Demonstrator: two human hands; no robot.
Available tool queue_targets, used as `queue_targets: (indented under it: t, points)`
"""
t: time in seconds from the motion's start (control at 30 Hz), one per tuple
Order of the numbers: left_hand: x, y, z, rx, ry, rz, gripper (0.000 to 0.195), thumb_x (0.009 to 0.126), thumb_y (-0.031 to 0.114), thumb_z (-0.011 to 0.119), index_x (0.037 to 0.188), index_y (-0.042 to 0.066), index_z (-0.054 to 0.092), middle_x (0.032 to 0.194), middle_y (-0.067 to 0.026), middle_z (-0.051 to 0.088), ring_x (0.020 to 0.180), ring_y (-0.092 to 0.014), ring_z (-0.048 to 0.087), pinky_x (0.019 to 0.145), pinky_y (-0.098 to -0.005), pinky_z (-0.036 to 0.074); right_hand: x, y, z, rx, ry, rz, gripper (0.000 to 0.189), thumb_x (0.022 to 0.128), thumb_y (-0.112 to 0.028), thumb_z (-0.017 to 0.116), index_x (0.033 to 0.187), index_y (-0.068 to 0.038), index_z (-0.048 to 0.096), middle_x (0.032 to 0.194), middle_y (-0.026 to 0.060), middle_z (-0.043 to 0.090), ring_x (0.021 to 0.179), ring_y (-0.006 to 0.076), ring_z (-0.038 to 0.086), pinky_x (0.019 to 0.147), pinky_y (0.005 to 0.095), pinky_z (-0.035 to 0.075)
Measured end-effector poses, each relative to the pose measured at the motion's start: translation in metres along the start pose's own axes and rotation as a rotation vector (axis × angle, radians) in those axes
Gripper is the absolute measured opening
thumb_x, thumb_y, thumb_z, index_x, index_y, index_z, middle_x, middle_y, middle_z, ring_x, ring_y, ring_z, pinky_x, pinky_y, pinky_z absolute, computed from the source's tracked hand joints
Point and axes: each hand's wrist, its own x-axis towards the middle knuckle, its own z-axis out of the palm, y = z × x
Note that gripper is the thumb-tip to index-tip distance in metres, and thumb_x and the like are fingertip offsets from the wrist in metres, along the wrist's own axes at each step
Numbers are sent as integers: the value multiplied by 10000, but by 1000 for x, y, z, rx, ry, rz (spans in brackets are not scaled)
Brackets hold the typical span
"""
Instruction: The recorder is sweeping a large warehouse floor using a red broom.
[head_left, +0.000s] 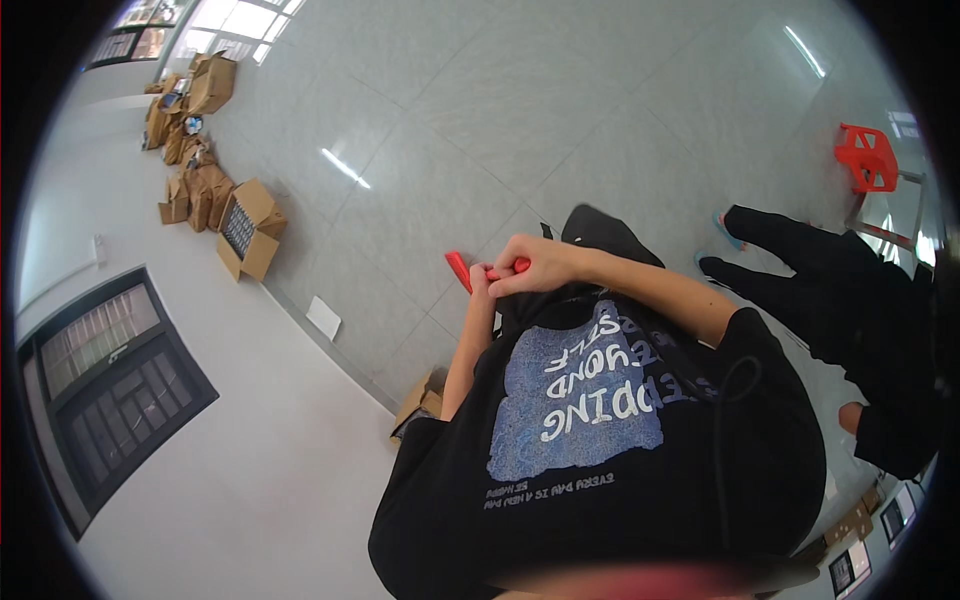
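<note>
In front of my waist, both hands meet on a red hand tool with a long narrow head (457, 270). My left hand (481, 277) closes around it close to that head, which sticks out to the left. My right hand (531, 262) grips the same tool beside it, thumb and fingers curled, and a rounded red handle end (522, 265) shows between them. The fingers hide much of the tool, so its exact kind is unclear. Below the hands is my black T-shirt (585, 390) with a printed front.
Another person in black clothes (795, 277) stands at the right, near a red plastic stool (868, 157). Along the left wall are an open cardboard box (266, 206), more boxes (212, 84) and a white sheet (324, 318) on the tiled floor (480, 112). One carton (420, 401) sits beside my left arm.
</note>
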Motion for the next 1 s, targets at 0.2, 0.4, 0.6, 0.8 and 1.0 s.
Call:
queue_targets:
  t: [0.2,0.4,0.6,0.8,1.0]
  points:
    - [13,-40,-9,149,51,-23,78,744,96,467,679,54,474,632,-105,515,506,-233,499,520,-357,461,-13,16,-6,-56,13,-20,451,853,-180,639,541,-17,357,504,5,285,501,95,292,493,310,276]
    - [16,-55,7,291,122,40,79,740,98,471,677,50,472,635,-110,522,507,-235,500,519,-356,460,-35,26,-7,-103,-46,-72,458,853,-175,639,545,-14,342,499,29,266,487,112,284,485,330,272]
    - [54,-121,90,272,25,164,69,696,57,493,715,-6,474,696,-141,519,605,-291,560,600,-402,499,-111,34,-87,-196,18,-239,417,827,-170,648,553,6,388,506,115,312,481,150,322,482,357,292]
    - [55,-162,247,169,-33,51,31,711,21,483,738,18,467,727,-117,496,651,-243,518,619,-390,485,-176,-35,-197,-112,123,32,419,834,-153,650,564,-9,364,517,60,328,526,119,322,516,325,301]
    - [65,-192,319,22,-431,155,56,700,9,506,756,11,501,697,-107,505,668,-244,543,630,-380,490,-191,-72,-260,3,155,-125,420,840,-132,669,542,-37,390,518,17,322,536,85,314,505,290,269]
